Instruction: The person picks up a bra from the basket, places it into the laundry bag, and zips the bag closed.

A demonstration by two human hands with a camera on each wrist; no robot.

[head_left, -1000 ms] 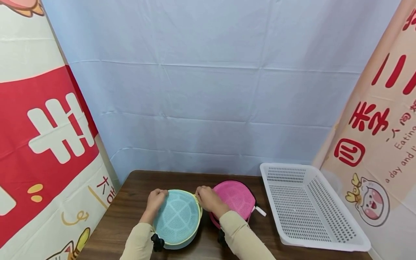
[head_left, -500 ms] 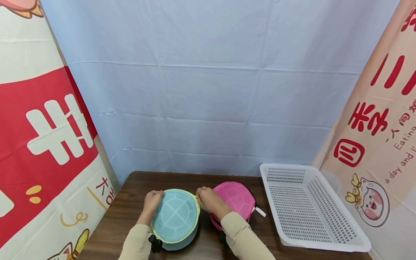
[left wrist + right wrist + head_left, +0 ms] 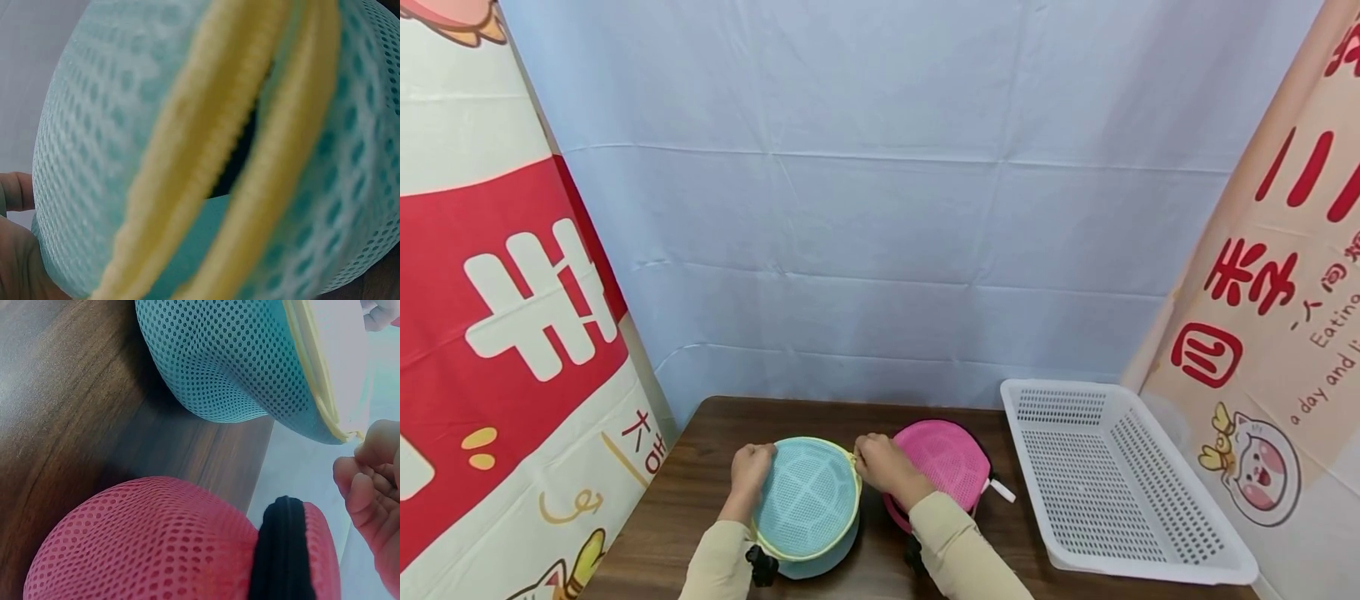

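A light blue mesh laundry bag (image 3: 808, 497), round with a yellow zipper edge, stands on the table. My left hand (image 3: 751, 475) grips its far left side; in the left wrist view part of that hand (image 3: 22, 256) shows behind the mesh. There the yellow zipper (image 3: 187, 144) has a gap between its two tapes, with something dark in it. My right hand (image 3: 883, 462) pinches the zipper's end at the bag's upper right. A pink mesh laundry bag (image 3: 943, 454) with a black zipper (image 3: 284, 550) lies beneath my right forearm, its far part visible.
A white perforated plastic basket (image 3: 1105, 475) stands on the right of the dark wooden table (image 3: 715, 425). A white tag (image 3: 1002, 490) sticks out from the pink bag. A pale blue cloth (image 3: 880, 208) hangs behind, with printed cloths (image 3: 512, 292) at the sides.
The blue bag and my left hand have shifted slightly left. My right hand stays at the zipper's end, almost unmoved. The pink bag and basket are unchanged.
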